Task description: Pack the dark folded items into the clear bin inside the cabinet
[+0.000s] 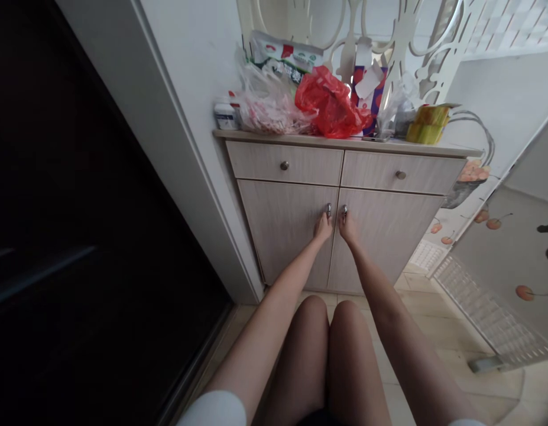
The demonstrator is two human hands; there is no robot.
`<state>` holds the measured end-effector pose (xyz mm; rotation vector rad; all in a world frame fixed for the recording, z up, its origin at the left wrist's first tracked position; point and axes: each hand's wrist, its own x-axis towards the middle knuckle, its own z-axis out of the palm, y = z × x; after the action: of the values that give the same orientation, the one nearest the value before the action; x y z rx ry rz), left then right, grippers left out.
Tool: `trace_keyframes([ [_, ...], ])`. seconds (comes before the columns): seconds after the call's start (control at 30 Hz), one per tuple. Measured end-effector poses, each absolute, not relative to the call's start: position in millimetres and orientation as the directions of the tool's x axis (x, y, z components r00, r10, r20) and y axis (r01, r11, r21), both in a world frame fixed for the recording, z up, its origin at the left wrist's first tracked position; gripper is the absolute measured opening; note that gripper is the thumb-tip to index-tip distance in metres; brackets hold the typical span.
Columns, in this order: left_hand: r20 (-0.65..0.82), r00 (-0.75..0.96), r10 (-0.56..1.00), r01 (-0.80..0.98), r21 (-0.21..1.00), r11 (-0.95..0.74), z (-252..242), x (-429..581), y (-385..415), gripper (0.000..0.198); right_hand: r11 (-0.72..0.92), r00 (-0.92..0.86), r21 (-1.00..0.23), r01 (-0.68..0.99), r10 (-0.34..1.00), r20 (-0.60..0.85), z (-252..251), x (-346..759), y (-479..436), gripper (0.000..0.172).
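Note:
A low wooden cabinet [282, 236] with two doors and two drawers stands in front of me. My left hand [322, 227] pinches the metal knob [328, 209] of the left door. My right hand [346, 228] pinches the knob [344, 210] of the right door [384, 236]. Both doors are closed. My knees are bent low in front of the cabinet.
The cabinet top [300, 139] carries a red plastic bag [329, 103], clear bags [267, 103], a small white jar [224, 115] and yellow-green packets [427, 124]. A dark doorway [78, 236] lies to the left. A white grille panel [486, 307] leans at the right on the tiled floor.

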<state>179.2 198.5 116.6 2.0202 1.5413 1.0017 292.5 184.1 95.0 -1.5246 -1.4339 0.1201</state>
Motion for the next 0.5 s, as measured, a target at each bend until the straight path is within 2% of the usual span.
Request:
trace_keyframes([
  [0.1, 0.33, 0.118, 0.936, 0.657, 0.681, -0.323, 107.0, 176.1, 193.3, 0.028, 0.171, 0.316, -0.711, 0.682, 0.808, 0.497, 89.5, 290.9, 181.4, 0.039],
  [0.23, 0.354, 0.116, 0.928, 0.656, 0.674, -0.34, 99.0, 164.4, 178.7, 0.026, 0.228, 0.318, -0.707, 0.67, 0.772, 0.551, 82.6, 291.4, 155.2, 0.034],
  [0.5, 0.523, 0.155, 0.838, 0.555, 0.655, -0.512, 73.6, 123.8, 137.2, 0.019, 0.203, 0.341, -0.693, 0.692, 0.753, 0.562, 64.2, 304.9, 53.8, 0.027],
])
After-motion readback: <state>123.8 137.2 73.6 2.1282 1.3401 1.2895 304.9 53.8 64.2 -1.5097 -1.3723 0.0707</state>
